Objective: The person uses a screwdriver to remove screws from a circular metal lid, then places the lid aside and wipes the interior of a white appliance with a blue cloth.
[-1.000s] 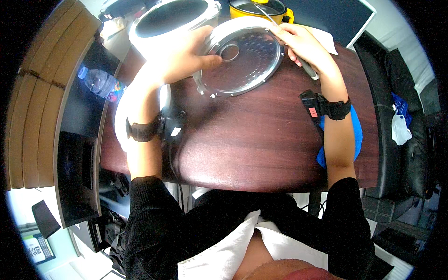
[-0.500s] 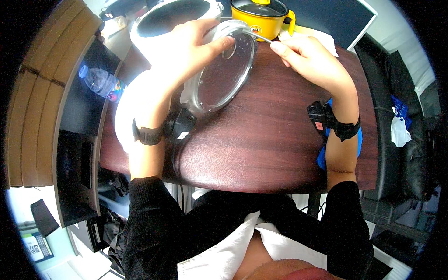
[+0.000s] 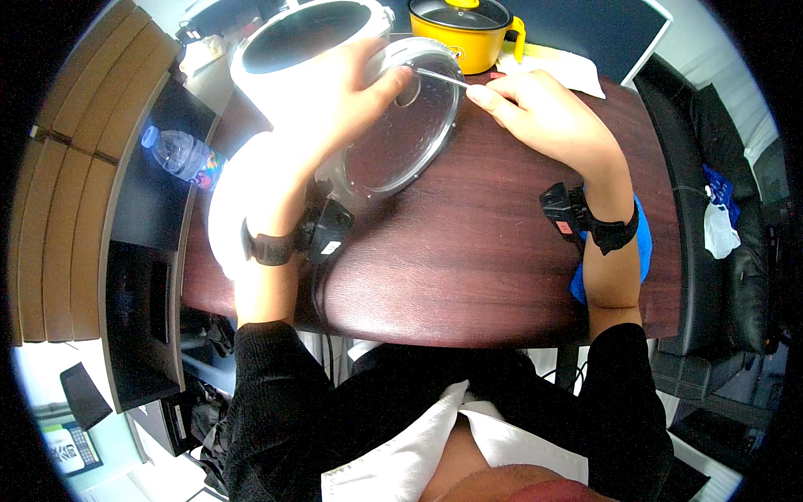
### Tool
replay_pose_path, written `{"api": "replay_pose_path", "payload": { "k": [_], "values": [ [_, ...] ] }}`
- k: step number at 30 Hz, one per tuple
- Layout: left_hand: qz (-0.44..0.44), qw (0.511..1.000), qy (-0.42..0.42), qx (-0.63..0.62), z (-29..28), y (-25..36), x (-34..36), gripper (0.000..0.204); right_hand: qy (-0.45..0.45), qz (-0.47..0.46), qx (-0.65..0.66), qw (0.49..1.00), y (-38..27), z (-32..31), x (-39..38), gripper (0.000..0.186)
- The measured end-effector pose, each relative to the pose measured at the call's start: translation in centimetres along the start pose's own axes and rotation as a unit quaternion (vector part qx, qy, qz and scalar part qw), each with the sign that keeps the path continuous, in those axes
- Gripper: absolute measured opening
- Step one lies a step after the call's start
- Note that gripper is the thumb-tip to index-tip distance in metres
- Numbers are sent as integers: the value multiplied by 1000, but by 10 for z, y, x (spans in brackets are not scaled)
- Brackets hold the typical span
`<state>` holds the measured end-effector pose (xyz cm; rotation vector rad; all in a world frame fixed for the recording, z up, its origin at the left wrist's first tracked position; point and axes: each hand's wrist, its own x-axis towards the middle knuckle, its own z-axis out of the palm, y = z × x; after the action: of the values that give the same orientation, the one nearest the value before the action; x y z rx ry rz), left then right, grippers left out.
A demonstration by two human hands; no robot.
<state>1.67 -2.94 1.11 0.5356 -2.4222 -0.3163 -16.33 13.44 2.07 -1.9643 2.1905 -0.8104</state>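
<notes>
My left hand [image 3: 335, 105], partly washed out by glare, grips the edge of a round lid [image 3: 389, 146] with a clear middle and a pale rim. The lid is tilted up over the table, its face toward the right. Between the fingers of my right hand [image 3: 548, 117] is a thin pale stick [image 3: 442, 78]. Its far end reaches across the upper part of the lid, close to my left thumb; whether it touches the lid I cannot tell. Behind my left hand stands a white pot-shaped appliance [image 3: 242, 71], open at the top with a dark inside.
A yellow pot [image 3: 477, 54] with a lid and side handle stands at the back of the brown table [image 3: 452, 251], beside a white cloth [image 3: 569, 74]. Something blue [image 3: 643, 243] lies under my right forearm. A plastic bottle [image 3: 180, 155] lies at the left.
My right hand has moved a little left and down, carrying the stick's end from the lid's upper rim to further in across it. My left hand still holds the lid, with only a slight shift.
</notes>
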Motion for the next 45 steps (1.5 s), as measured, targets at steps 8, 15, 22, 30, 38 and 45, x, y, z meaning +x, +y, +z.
{"api": "replay_pose_path", "payload": {
  "k": [8, 15, 22, 30, 38, 45],
  "values": [
    [-2, 1000, 3, 2, 2, 0, 0, 57, 4, 7, -6, 1000, 1, 0, -1, 42],
    [8, 1000, 11, 4, 4, 1, -1, 56, 45, -10, -70, 996, -6, -5, -7, 41],
    [44, 999, -2, 11, 5, 14, -2, 55, 174, -81, -191, 963, -7, -3, -19, 34],
    [69, 997, 36, 15, 13, 17, -6, 48, 217, -165, -355, 894, -5, -2, -22, 31],
    [89, 994, 44, 47, 11, 18, -7, 48, 113, -187, -429, 876, -34, -32, -14, 37],
    [65, 997, 5, 42, 7, 26, -6, 50, 59, -145, -436, 886, -38, -39, -13, 41]
  ]
}}
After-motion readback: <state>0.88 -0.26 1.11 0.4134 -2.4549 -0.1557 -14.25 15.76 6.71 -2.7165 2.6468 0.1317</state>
